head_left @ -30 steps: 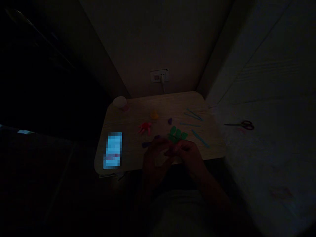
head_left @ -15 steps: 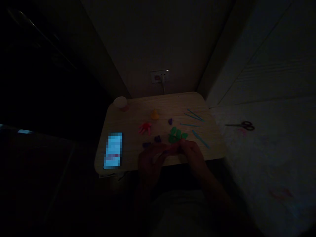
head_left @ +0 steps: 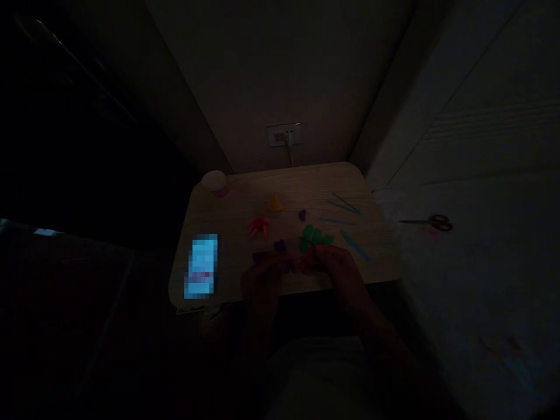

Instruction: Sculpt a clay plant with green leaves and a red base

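Note:
In dim light my left hand and my right hand meet over the table's near edge, fingers curled. A small lump of purple modelling clay shows at my left fingertips. The right fingers are closed close beside it; what they pinch is too dark to make out. Just beyond the right hand lies a green leaf-like clay piece. Past the left hand sit a dark purple piece and another purple bit, partly covered by the fingers.
On the wooden table are an orange clay piece, a red piece with several arms, a purple bit, blue tools, a cup and a lit phone. Scissors lie to the right.
My hands have shifted slightly: the left fingers have moved a little left and straightened somewhat, and the right fingers have curled inward. The pieces on the table stay put.

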